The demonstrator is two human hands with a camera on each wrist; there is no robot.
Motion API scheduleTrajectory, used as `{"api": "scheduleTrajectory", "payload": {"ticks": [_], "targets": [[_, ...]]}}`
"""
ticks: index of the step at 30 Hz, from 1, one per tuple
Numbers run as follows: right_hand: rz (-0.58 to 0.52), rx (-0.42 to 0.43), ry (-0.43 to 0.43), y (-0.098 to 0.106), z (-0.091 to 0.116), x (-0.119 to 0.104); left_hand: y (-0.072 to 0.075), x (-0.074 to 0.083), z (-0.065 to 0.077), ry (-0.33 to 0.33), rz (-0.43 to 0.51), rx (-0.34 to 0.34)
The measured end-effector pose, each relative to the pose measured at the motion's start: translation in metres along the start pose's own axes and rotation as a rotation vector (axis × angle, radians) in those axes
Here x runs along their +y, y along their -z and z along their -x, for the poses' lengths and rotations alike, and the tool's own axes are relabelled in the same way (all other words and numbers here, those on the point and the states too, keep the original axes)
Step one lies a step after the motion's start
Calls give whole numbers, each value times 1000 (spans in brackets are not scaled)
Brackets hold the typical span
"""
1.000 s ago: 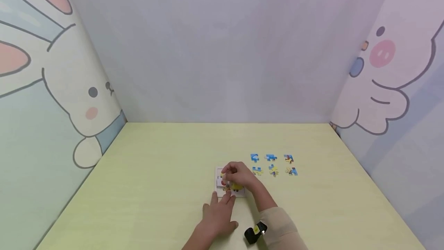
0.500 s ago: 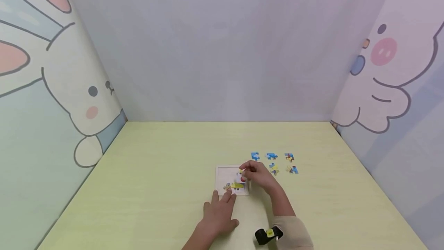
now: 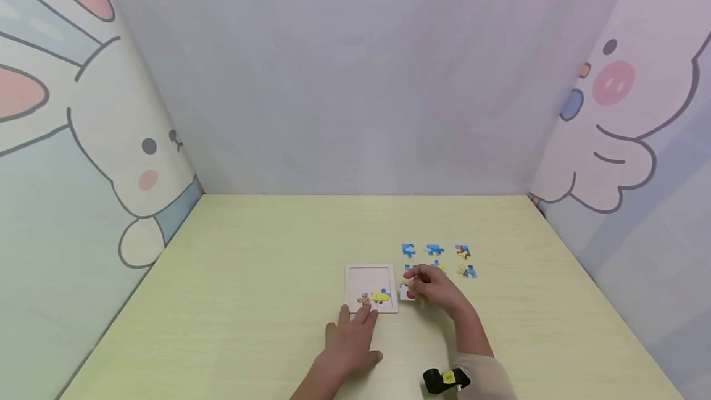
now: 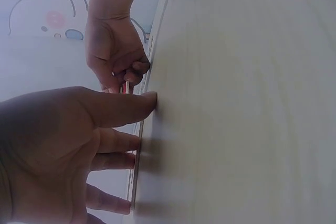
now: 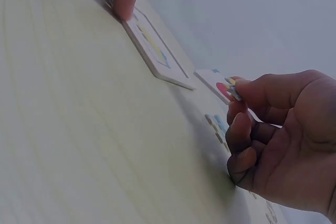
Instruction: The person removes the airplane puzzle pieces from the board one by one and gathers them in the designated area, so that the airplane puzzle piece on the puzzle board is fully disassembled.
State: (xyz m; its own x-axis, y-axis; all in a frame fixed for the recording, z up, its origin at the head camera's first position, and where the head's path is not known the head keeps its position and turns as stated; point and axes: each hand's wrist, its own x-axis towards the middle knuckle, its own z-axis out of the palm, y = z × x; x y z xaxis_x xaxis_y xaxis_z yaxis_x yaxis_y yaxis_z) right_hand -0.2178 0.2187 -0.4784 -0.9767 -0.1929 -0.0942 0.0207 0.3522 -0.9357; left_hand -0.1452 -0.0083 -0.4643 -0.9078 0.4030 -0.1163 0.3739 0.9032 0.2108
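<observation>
My left hand (image 3: 350, 341) has its fingers spread, with fingertips on the near edge of a pale square puzzle tray (image 3: 347, 283). Inside the tray's lower part lie a yellow jigsaw piece (image 3: 381, 295) and a brownish one (image 3: 363, 299). Just right of the tray, my right hand (image 3: 439, 292) pinches a small yellow-and-blue puzzle piece (image 5: 233, 88) between thumb and finger. A white card-like piece with a red mark (image 5: 212, 82) sticks out from the same pinch; I cannot tell whether the two are joined. The left wrist view shows the left thumb (image 4: 131, 107) against the tabletop.
Loose jigsaw pieces lie in two rows at right, such as a blue one (image 3: 408, 250), a red-and-blue one (image 3: 463, 251) and a beige-and-blue one (image 3: 468, 271). My right hand partly covers others. Cartoon-printed walls (image 3: 366, 79) bound the pale tabletop (image 3: 266, 264).
My right hand has moved right, from above the tray to beside it, carrying the white piece with the red mark along. The left hand stays at the tray's near edge.
</observation>
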Motion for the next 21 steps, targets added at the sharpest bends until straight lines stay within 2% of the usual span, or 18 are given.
{"api": "scheduleTrajectory", "payload": {"ticks": [5, 12, 21], "targets": [[41, 5, 21, 4, 5, 2, -1, 0, -1, 8, 12, -8], [138, 97, -47, 1, 7, 4, -1, 0, -1, 10, 8, -12], [244, 151, -58, 2, 6, 8, -1, 0, 0, 6, 9, -14]]}}
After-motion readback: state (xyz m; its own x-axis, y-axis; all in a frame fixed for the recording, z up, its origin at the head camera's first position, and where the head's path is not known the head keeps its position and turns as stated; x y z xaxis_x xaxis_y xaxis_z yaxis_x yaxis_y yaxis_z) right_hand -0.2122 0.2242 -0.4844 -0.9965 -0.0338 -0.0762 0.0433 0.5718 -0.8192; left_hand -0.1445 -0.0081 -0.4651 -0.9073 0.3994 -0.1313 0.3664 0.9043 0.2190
